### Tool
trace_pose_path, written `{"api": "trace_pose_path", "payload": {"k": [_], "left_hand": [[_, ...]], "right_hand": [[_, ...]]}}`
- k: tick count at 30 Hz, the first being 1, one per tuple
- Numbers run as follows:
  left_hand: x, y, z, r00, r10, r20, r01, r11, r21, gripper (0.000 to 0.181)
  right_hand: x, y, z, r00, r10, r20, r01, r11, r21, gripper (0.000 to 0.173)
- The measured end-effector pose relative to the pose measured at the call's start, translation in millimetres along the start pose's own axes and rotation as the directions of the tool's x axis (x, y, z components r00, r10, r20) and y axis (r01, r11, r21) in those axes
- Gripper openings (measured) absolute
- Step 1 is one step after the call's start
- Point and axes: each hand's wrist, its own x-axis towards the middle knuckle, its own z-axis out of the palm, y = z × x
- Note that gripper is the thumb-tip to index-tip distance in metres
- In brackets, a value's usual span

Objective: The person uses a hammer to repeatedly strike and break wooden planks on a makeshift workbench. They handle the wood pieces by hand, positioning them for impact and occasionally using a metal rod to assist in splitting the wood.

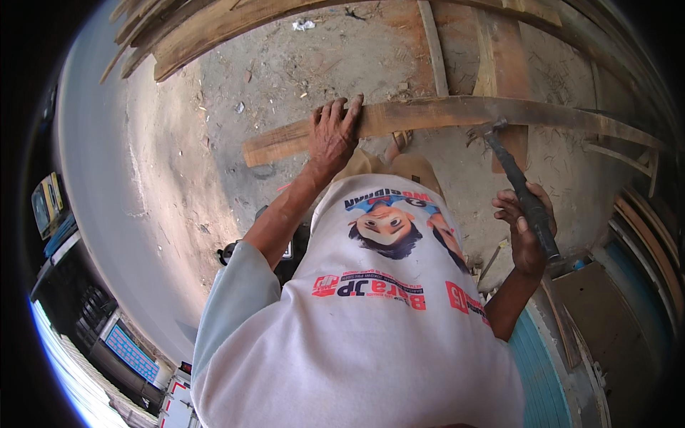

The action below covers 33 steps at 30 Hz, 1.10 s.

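A long wooden plank point(417, 113) runs crosswise in front of my body, its left end free and its right part reaching far to the right. Near that left end, my left hand point(334, 131) grips the plank with the fingers over its far edge. My right hand point(527, 224) holds a claw hammer point(511, 166) by its dark, wrapped-looking handle. The hammer's metal head point(487, 130) points away from me and overlaps the plank's near edge in view; whether it touches the wood I cannot tell.
Beyond the plank, a wide board point(508, 59) and a narrow strip point(433, 51) lie lengthwise. Stacked planks point(214, 35) arch across the far side. Debris dots the concrete floor point(257, 85). More boards point(647, 230) stand at the right, near a blue slatted surface point(535, 369).
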Motion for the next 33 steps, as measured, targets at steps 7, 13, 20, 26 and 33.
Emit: {"api": "trace_pose_path", "payload": {"k": [7,13,20,26,33], "left_hand": [[-7.5,-3.6,7.3,0.999,-0.035,0.042,0.035,0.999,0.006,0.082],[2.9,-11.7,7.7,0.989,0.04,0.141,-0.042,0.999,0.011,0.076],[46.9,-29.0,-26.5,0.877,0.083,0.473,-0.013,0.989,-0.15,0.082],[92.7,-57.6,-37.2,0.731,0.125,0.671,0.093,0.956,-0.28,0.056],[83.0,-80.1,-34.0,0.858,0.082,0.508,0.011,0.984,-0.179,0.048]], "right_hand": [[-20.1,120.5,9.5,0.918,0.386,-0.092,-0.226,0.699,0.678,0.044],[-45.1,106.3,30.4,0.847,0.489,-0.21,-0.417,0.855,0.309,0.041],[-99.6,34.8,38.8,0.963,0.204,-0.178,-0.204,0.979,0.019,0.08],[-122.0,19.4,60.0,0.963,-0.113,-0.245,0.109,0.994,-0.031,0.091],[-60.6,63.5,84.2,0.959,-0.076,-0.274,0.036,0.988,-0.15,0.034]]}}
